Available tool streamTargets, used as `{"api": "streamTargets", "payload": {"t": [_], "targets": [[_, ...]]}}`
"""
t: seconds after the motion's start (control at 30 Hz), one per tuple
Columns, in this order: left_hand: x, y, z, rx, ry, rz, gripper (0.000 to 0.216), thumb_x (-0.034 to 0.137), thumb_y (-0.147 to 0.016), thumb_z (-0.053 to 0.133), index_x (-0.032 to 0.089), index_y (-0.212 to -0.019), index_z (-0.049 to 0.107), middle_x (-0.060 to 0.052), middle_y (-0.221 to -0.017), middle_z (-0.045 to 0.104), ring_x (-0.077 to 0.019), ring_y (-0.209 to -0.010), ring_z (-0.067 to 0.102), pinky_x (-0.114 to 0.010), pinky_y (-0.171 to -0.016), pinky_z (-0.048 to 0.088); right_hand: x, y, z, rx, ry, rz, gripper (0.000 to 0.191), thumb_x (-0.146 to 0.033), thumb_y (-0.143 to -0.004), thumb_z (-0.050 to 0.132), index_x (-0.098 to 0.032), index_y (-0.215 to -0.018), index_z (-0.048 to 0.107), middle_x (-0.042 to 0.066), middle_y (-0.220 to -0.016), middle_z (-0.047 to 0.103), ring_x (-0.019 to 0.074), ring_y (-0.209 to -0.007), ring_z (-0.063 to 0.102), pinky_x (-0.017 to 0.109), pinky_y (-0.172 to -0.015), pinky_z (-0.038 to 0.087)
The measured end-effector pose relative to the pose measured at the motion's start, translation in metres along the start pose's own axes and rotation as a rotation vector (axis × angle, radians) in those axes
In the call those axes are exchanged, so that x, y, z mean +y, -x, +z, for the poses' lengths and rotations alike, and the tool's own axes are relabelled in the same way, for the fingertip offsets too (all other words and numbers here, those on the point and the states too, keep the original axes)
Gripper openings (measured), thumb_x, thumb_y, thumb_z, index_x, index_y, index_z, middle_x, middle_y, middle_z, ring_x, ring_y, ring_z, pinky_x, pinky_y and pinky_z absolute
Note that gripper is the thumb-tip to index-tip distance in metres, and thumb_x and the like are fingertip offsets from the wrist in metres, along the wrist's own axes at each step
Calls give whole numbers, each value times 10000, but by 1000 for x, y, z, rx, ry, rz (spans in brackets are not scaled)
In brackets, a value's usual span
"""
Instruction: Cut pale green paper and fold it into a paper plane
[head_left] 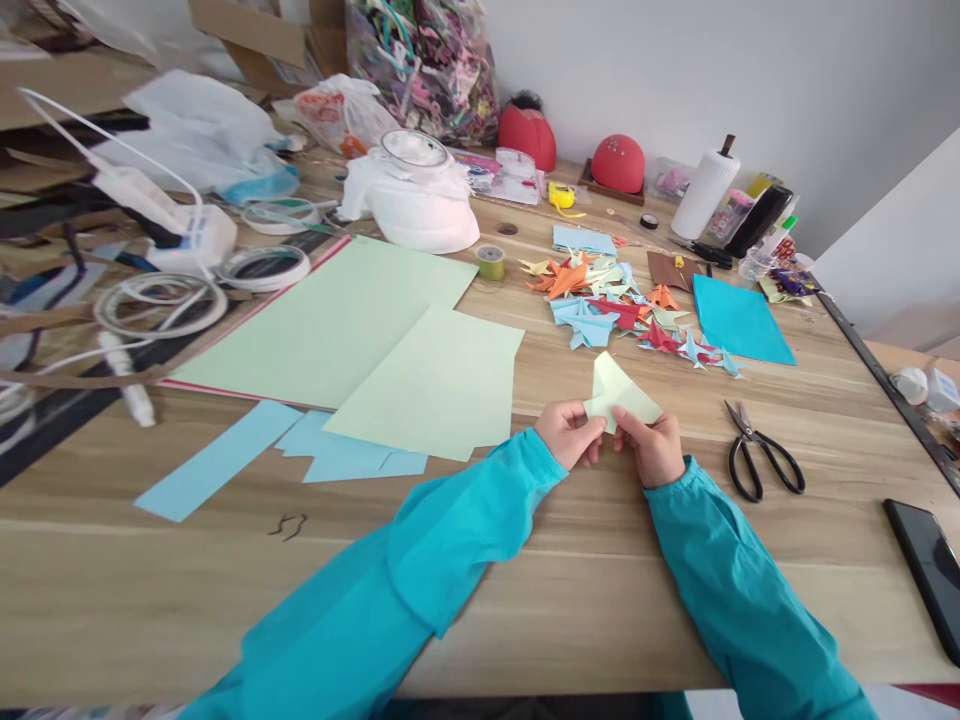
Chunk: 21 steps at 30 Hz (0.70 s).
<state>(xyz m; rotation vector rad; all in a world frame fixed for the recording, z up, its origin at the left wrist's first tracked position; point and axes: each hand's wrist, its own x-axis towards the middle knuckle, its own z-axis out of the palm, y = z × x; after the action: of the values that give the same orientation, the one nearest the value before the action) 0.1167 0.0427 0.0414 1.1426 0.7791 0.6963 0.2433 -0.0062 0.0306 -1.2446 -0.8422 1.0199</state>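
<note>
Between my two hands is a small piece of pale green folded paper (619,388), creased, with one corner pointing up. My left hand (571,432) pinches its left edge between thumb and fingers. On the lower right side, my right hand (651,446) presses its thumb on the paper, the other fingers tucked behind. Just beyond lies a pile of folded paper figures (589,320) in orange, red, blue and pale green. Left of my hands, a large pale green sheet (442,385) overlaps some light blue paper pieces (352,455). Black-handled scissors (761,455) lie partly spread to the right.
A stack of pale green sheets (322,315) lies at left beside coiled white cables (161,305). A turquoise sheet (741,318) is at right, a phone (926,575) near the right edge. A thread spool (491,263), tape measure (562,197) and red pincushion (619,163) stand farther back.
</note>
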Motion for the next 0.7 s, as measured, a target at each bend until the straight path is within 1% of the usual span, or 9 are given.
{"api": "streamTargets", "payload": {"t": [0.17, 0.3, 0.37, 0.43, 0.57, 0.7], "targets": [[1, -2, -4, 12, 11, 85, 228, 326, -648, 645, 162, -577, 503, 43, -361, 517, -84, -302, 460, -190, -322, 387, -1, 0, -3, -28, -69, 69, 245, -358, -636, 761, -141, -574, 664, 21, -526, 636, 113, -432, 533, 229, -409, 400], [1, -8, -9, 29, 84, 77, 271, 378, -614, 669, 164, -590, 503, 48, -362, 523, -83, -297, 455, -190, -318, 380, -6, 1, -2, -54, -123, 87, 236, -364, -625, 753, -142, -588, 684, 33, -560, 656, 122, -465, 557, 227, -419, 413], [1, -9, -11, 25, 70, 71, 279, 384, -599, 680, 162, -586, 510, 48, -362, 521, -82, -299, 453, -191, -316, 379, -8, 1, -1, -41, -135, 92, 240, -375, -608, 756, -142, -615, 696, 32, -563, 657, 131, -470, 561, 235, -416, 421], [2, -8, -11, 3, 13, 76, 280, 382, -602, 689, 159, -584, 520, 43, -363, 524, -82, -307, 461, -190, -327, 382, -8, 1, -1, -46, -95, 89, 238, -369, -598, 764, -142, -627, 698, 27, -544, 650, 133, -461, 554, 243, -421, 429], [2, -6, -10, -33, -72, 93, 302, 409, -625, 706, 152, -607, 550, 34, -380, 532, -84, -326, 473, -193, -355, 375, -4, 0, -3, -102, 36, 71, 244, -351, -626, 761, -141, -552, 659, 17, -499, 626, 120, -442, 535, 246, -451, 438], [1, -7, -10, -32, -84, 123, 335, 441, -632, 714, 151, -591, 553, 37, -387, 522, -75, -329, 451, -193, -364, 340, -1, 0, -5, -113, 27, 19, 235, -356, -657, 739, -148, -575, 664, 8, -506, 620, 116, -451, 524, 240, -451, 422]]}}
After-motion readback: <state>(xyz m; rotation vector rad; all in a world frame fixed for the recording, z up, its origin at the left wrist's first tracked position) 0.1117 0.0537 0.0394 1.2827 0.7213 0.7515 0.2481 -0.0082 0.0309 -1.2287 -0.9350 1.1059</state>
